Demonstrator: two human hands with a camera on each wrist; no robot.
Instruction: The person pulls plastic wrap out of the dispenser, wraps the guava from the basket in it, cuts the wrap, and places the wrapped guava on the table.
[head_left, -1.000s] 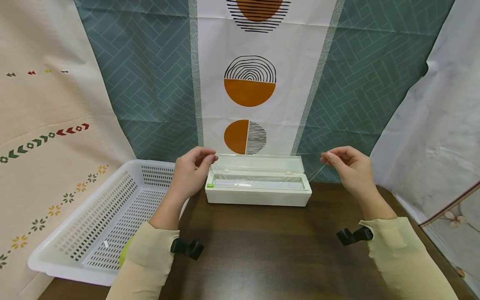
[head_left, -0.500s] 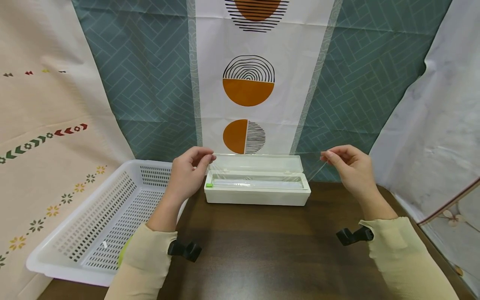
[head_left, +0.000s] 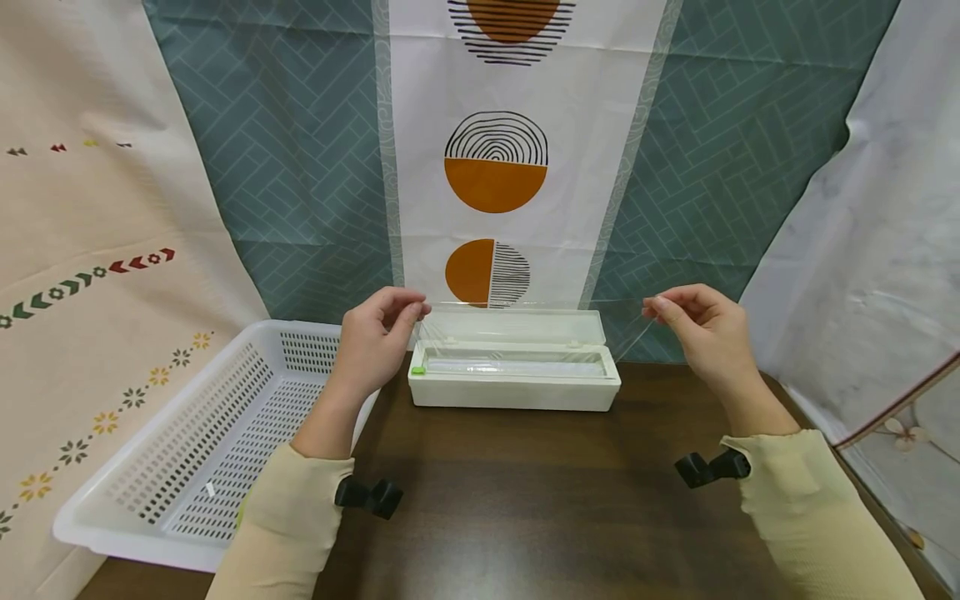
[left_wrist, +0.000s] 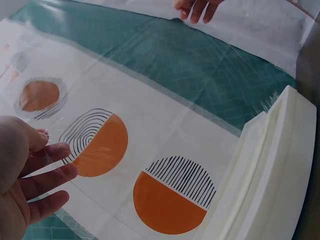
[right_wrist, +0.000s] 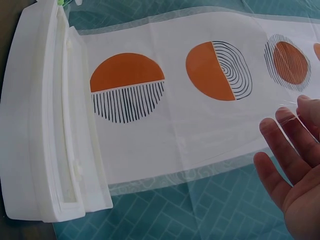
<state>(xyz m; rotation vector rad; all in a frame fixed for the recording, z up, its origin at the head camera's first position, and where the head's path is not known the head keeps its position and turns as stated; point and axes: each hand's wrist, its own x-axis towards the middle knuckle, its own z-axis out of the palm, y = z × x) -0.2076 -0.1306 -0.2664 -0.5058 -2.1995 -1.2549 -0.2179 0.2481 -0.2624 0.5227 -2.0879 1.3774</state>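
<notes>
A white cling film dispenser box [head_left: 514, 395] stands on the table with its lid [head_left: 517, 327] tipped back and a roll inside. Clear cling film [head_left: 517, 305] stretches up from the box between both hands. My left hand [head_left: 375, 340] pinches the film's left corner between thumb and fingertips, above the box's left end. At the right corner my right hand [head_left: 703, 337] pinches the film the same way, apart from the box. In both wrist views the remaining fingers of each hand [left_wrist: 35, 175] are spread loosely, and the sheet is see-through.
A white perforated basket [head_left: 150, 553] stands on the left of the brown table [head_left: 540, 500], partly behind the left arm. Inside it are a small white piece [head_left: 211, 489] and something green, mostly hidden by the sleeve. Patterned cloths [head_left: 315, 167] hang behind and at the sides.
Both hands have risen slightly with the film, which now stands a little higher above the box lid. The grips on the corners stay the same, and the box has not moved.
</notes>
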